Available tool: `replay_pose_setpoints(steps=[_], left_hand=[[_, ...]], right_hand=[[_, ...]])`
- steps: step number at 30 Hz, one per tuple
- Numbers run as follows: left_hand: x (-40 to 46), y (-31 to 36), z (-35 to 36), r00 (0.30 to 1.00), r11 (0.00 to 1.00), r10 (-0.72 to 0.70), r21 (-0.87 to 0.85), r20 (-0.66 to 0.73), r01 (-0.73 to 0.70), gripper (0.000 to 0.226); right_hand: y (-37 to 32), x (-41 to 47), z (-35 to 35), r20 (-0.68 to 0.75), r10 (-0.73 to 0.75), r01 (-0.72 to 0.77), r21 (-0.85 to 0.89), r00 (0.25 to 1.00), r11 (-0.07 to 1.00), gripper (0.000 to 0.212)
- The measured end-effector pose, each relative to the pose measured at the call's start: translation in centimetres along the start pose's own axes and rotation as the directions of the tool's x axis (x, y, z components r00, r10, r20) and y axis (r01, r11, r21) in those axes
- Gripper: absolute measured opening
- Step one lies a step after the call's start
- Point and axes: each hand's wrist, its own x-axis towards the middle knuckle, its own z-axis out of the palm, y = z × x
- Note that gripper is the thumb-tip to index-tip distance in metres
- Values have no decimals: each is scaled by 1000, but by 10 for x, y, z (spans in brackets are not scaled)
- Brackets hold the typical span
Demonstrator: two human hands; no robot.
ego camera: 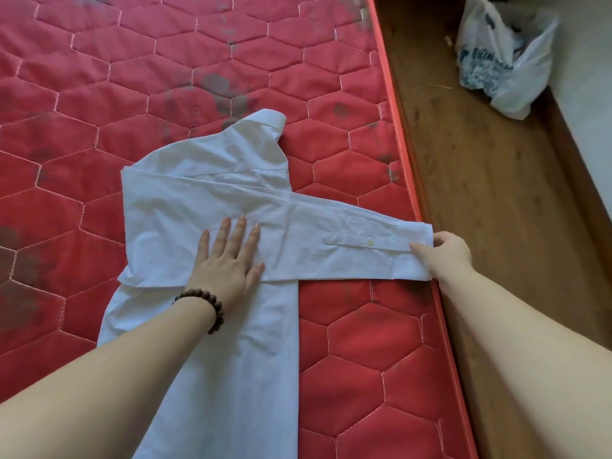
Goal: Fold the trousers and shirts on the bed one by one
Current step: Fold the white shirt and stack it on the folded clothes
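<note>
My left hand (225, 263) lay flat on the white shirt (212, 207), fingers straight and spread, palm pressing the body panel down onto the bed (99, 77). A bead bracelet (202, 306) sat on that wrist. My right hand (445, 251) was my working grip, thumb and fingers pinched on the cuff (419, 253) at the end of the sleeve (331, 233), which stretched out sideways across the shirt to the right edge of the mattress.

The shirt lay on the red quilted bed near me, its lower part running back between my arms and out of frame, collar (265, 122) at the far end, one side already folded in with a straight edge.

Handling, as I judged it: thin woven cotton, light, limp, no stiffness except cuff and collar. It would creep on the quilting if pulled, so the flat palm was needed as an anchor. The cuff was the best hold: doubled fabric, firm edge, sleeve followed it cleanly. A hold mid-sleeve would have bunched. Creases set easily, so smoothing first made sense.

Farther off, a plastic bag (500, 58) lay on the wooden floor (490, 193) beyond the bed edge. No trousers in view.
</note>
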Motion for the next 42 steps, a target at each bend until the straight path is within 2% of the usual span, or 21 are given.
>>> replay_pose_setpoints(steps=[2, 4, 6, 7, 8, 10, 12, 14, 16, 18, 19, 22, 25, 28, 31, 34, 36, 38, 39, 42], left_hand=[[0, 1, -4, 1000, 1000, -13, -25, -4, 13, 65], [-1, 5, -8, 997, 999, -22, -40, -76, 19, 62], [-1, 9, -12, 988, 996, -51, -82, -148, 39, 60], [0, 10, -13, 988, 993, -71, -104, -140, 57, 59], [1, 12, -12, 990, 990, -96, -110, -100, 85, 59], [3, 17, -12, 986, 985, -155, -91, -66, 149, 63], [6, 27, -16, 975, 987, -146, -96, -169, 131, 62], [13, 45, -21, 973, 994, -41, -104, -227, 17, 63], [22, 64, -19, 975, 992, 51, -99, -217, -74, 64], [29, 75, -11, 987, 996, 47, -71, -154, -58, 63], [30, 76, -5, 991, 998, 28, -48, -134, -34, 61], [31, 76, 4, 990, 1000, -1, -1, -144, 1, 59], [31, 77, 3, 990, 1000, 8, 13, -143, -6, 61], [30, 78, 1, 992, 1000, 6, 20, -128, -4, 63], [30, 78, 0, 992, 1000, 1, 20, -123, 1, 62], [29, 79, -1, 994, 1000, -2, 16, -113, 4, 62], [29, 78, -1, 993, 1000, -1, 18, -117, 4, 62], [28, 78, -1, 992, 1000, 0, 10, -123, 1, 62], [28, 78, -1, 992, 1000, -1, 9, -125, 2, 62], [28, 78, -2, 995, 1000, 5, 13, -104, -3, 59]], right_hand=[[2, 3, -1, -32, -100, 100, 0, 995, 995, 18], [4, 5, -3, -119, -186, 190, 22, 975, 982, 18], [4, 5, -4, -168, -211, 223, 56, 963, 973, 13], [5, 5, -3, -149, -197, 206, 48, 969, 977, 12], [5, 4, -3, -133, -162, 161, -17, 978, 987, 19], [4, 0, -2, -214, -133, 78, -247, 968, 966, 42], [-5, -10, 6, -275, -311, 179, -416, 910, 892, 47], [-21, -24, 29, -113, -512, 391, -514, 852, 764, 47], [-38, -40, 64, 132, -643, 615, -483, 755, 623, 49], [-49, -54, 101, 326, -704, 765, -414, 631, 494, 53], [-51, -58, 115, 386, -702, 794, -404, 598, 454, 54], [-33, -45, 122, 406, -660, 748, -542, 632, 383, 56], [-6, -22, 94, 355, -647, 678, -646, 675, 352, 55], [11, -12, 70, 349, -648, 637, -718, 677, 279, 55], [23, -6, 48, 360, -614, 658, -658, 702, 367, 54], [40, 2, 28, 338, -534, 595, -677, 775, 434, 56], [39, 3, 22, 288, -526, 586, -564, 800, 582, 56], [33, 8, 17, 157, -509, 527, -380, 846, 760, 52], [30, 12, 14, 106, -482, 489, -316, 870, 813, 56], [17, 21, -1, 91, -392, 402, -233, 916, 886, 83]])
